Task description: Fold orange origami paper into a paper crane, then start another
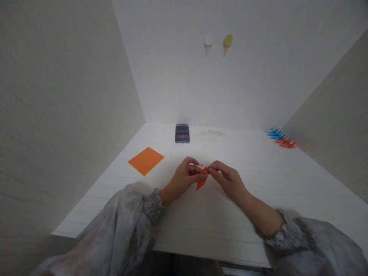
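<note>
A small folded piece of orange origami paper [202, 184] is held between my two hands above the middle of the table. My left hand [185, 177] pinches it, thumb on the near side, the other fingers behind. At its upper right end, the thumb and fingertips of my right hand [227, 177] close on a corner. Fingers cover part of the folds. To the left lies a stack of square orange paper [146, 161], flat, with a yellow edge along its near side.
Several folded blue paper figures [276, 133] and orange ones [286, 142] stand in a row at the back right. A blurred dark object [182, 133] sits near the back wall. White and yellow hooks [228, 40] hang on that wall. Panels enclose both sides.
</note>
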`<control>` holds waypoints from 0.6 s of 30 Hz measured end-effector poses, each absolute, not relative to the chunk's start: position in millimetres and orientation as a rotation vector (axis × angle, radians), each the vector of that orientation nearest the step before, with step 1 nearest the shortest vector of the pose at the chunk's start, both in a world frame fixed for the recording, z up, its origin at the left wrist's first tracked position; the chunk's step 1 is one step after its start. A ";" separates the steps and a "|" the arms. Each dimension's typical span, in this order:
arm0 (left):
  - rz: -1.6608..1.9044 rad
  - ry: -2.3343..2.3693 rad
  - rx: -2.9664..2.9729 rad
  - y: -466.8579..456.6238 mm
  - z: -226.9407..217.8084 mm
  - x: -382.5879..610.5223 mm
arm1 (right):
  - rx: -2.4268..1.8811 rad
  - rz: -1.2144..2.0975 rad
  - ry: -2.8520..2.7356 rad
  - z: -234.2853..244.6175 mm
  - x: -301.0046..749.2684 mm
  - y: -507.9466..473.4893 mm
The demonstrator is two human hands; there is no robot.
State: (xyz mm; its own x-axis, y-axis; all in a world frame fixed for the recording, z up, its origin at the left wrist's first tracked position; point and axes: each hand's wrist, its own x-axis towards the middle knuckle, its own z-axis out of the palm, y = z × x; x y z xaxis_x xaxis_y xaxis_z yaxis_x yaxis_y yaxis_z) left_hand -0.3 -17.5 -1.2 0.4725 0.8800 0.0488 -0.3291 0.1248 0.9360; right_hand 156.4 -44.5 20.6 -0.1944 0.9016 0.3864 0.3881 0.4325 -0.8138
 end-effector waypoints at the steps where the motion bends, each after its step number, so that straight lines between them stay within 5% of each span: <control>1: 0.962 0.611 1.110 -17.8 -1.0 -0.5 | -1.091 0.714 -1.781 20.5 157.7 -44.1; 18: 0.921 0.555 1.083 -19.2 -2.5 -2.3 | -1.003 0.696 -1.959 22.2 173.6 -40.9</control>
State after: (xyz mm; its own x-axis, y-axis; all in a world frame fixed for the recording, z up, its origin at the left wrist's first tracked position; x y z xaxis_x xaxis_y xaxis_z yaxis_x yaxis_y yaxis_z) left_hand -2.3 -19.2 -2.5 0.5253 0.8497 0.0457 -0.3565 0.1710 0.9185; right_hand 173.6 -40.9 22.2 -0.3568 0.8398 0.4091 0.3934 0.5323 -0.7496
